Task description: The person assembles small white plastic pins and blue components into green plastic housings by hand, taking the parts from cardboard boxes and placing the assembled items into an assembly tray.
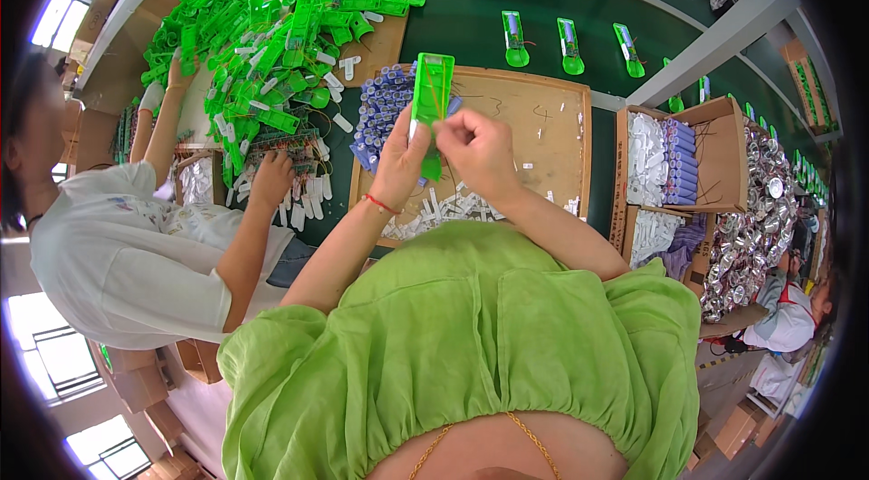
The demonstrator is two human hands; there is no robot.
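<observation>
My left hand [396,163] is closed around a long green plastic housing [434,72], held upright above a wooden tray [587,154]. Thin reddish wires [433,92] run down inside the housing to the fingertips of my right hand [482,149]. That hand is pinched against the housing's lower half, apparently on the wires; the fingers partly hide the grip. Behind my left hand, a heap of purple-blue cylindrical batteries [380,109] lies at the tray's left side. Small white plastic pieces [453,206] are scattered along its near edge.
A co-worker [136,235] at left reaches into a large heap of green housings [272,27]. Farther off, housings with batteries [569,45] stand spaced along a green conveyor [462,18]. On the right are a cardboard box [724,149] of batteries and white parts, and shiny metal reflectors [747,235].
</observation>
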